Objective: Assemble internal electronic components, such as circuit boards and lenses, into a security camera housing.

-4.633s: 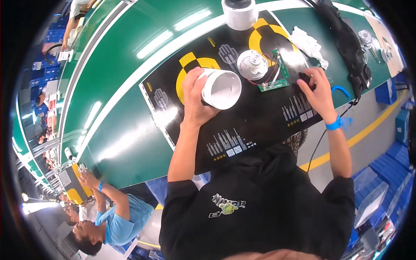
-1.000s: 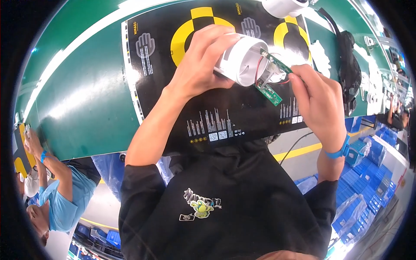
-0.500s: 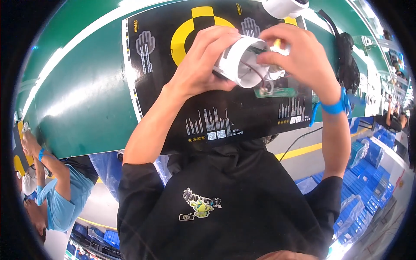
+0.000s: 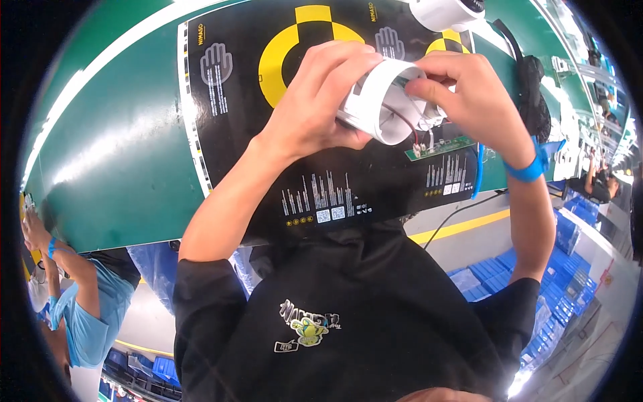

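My left hand (image 4: pixel 315 107) is wrapped around a white cylindrical housing (image 4: pixel 375 100), fingers curled over its top and thumb underneath, holding it just above a black work mat (image 4: pixel 234 154) with yellow ring markings on a green bench (image 4: pixel 114 147). The housing lies on its side, its long axis running from upper left to lower right, and its open round mouth faces right and a little toward me. My right hand (image 4: pixel 469 100), with a blue wrist strap (image 4: pixel 529 167), meets that mouth from the right: thumb and forefinger are pinched nearly closed at the rim, seemingly on something small inside that I cannot make out. Thin red and dark wires (image 4: pixel 408 130) trail from the opening down to a small green circuit board (image 4: pixel 442 146), which sits just below my right fingers. A second white housing (image 4: pixel 445 12) rests at the mat's far edge, well clear of both hands
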Available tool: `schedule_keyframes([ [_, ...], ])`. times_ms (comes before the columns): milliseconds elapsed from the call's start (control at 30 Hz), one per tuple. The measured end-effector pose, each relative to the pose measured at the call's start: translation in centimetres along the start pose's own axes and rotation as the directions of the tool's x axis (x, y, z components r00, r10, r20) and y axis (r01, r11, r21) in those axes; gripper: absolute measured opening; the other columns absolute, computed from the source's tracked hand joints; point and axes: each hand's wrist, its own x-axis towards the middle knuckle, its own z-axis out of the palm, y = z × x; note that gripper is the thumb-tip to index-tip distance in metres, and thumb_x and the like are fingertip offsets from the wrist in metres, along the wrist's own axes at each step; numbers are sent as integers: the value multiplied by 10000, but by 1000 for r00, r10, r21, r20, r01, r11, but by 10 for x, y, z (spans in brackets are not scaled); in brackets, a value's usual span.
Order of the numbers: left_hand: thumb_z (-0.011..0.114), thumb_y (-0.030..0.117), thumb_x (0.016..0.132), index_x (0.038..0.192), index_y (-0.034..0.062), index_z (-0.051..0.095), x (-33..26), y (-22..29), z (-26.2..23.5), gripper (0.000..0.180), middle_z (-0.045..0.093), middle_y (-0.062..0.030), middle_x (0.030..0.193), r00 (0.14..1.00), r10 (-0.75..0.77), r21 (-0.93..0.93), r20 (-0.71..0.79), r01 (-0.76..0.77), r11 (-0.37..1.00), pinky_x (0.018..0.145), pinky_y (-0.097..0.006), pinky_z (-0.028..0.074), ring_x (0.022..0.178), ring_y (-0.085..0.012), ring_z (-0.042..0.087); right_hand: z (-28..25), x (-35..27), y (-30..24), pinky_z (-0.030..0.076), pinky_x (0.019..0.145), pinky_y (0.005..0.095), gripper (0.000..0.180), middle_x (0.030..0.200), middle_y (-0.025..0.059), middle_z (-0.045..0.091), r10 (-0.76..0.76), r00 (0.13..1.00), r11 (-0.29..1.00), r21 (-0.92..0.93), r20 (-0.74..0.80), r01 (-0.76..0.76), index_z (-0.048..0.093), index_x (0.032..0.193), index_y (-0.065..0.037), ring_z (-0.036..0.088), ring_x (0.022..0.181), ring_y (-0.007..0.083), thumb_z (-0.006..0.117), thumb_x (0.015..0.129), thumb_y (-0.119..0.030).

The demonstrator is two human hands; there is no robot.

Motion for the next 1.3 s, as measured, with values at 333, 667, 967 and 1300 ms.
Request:
schedule_keyframes([
  [333, 801, 118, 464, 1242, 72, 488, 3, 1, 0, 840, 539, -140, 1174, 999, -31, 45, 20, 30, 999, 901, -416, 473, 1064, -351, 537, 6, -2, -2, 413, 512, 383, 188, 570, 174, 547, -37, 997, 995, -98, -65, 31, 679, 768, -6, 544, 513, 329, 708, 765, -192],
  [667, 820, 128, 471, 1268, 66, 456, 3, -2, -6, 879, 535, -147, 1198, 997, -47, 26, 65, 45, 999, 926, -418, 467, 1105, -347, 528, -6, -101, 22, 462, 816, 376, 574, 1099, 116, 621, -177, 962, 957, -263, -210, 119, 559, 1224, -61, 594, 985, 288, 736, 680, -17],
  [967, 828, 141, 474, 1277, 65, 453, -1, -1, -9, 890, 541, -144, 1202, 996, -26, -34, 88, 29, 999, 943, -416, 456, 1125, -340, 520, 33, -99, 28, 458, 581, 317, 395, 769, 53, 590, -687, 658, 658, -647, -308, 385, 647, 1016, 11, 582, 704, 212, 707, 635, -72],
  [1300, 827, 148, 475, 1281, 58, 446, -1, 4, -26, 896, 554, -146, 1192, 983, -86, -124, 159, 107, 987, 933, -397, 456, 1105, -321, 545, 31, -97, -16, 436, 519, 230, 319, 720, 58, 601, 183, 859, 918, 396, -479, 25, 661, 1035, -38, 551, 574, 123, 763, 733, -40],
])
